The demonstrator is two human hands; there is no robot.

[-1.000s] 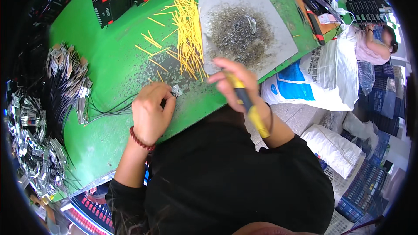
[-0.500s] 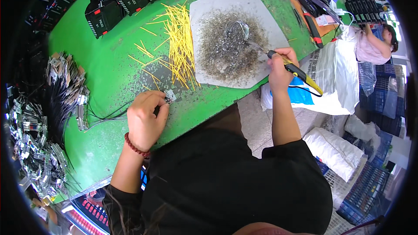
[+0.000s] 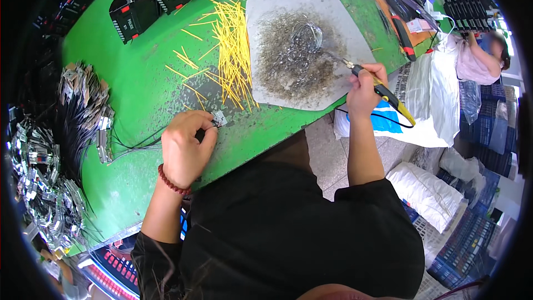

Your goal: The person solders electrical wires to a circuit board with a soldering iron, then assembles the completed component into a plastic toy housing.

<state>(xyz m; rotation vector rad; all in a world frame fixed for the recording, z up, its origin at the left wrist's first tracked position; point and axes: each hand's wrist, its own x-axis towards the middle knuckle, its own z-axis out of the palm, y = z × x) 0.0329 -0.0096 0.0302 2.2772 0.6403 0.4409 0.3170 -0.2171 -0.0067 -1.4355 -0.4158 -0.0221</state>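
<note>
My right hand (image 3: pixel 366 90) is wrapped round a yellow and black soldering iron (image 3: pixel 391 100). Its tip points left over a pale board (image 3: pixel 302 0) strewn with dark residue, close to a loose coil of solder wire (image 3: pixel 307 34). At the table's near edge my left hand (image 3: pixel 187 141) pinches a small silvery metal part (image 3: pixel 220 118) between thumb and fingers. Dark wires (image 3: pixel 136 145) run from that hand to the left. A heap of thin yellow wires (image 3: pixel 233 55) lies between the left hand and the board.
Bundles of metal parts with black wires (image 3: pixel 44 178) crowd the green table's (image 3: pixel 127 200) left side. Black toy-like cases (image 3: pixel 133 16) line the far edge. Tools, including a red and black cutter (image 3: pixel 403 38), lie far right. Another person (image 3: pixel 480 58) is beyond, near white sacks (image 3: pixel 433 94).
My right hand and the soldering iron have shifted slightly to the right. My left hand still pinches the metal part in nearly the same place.
</note>
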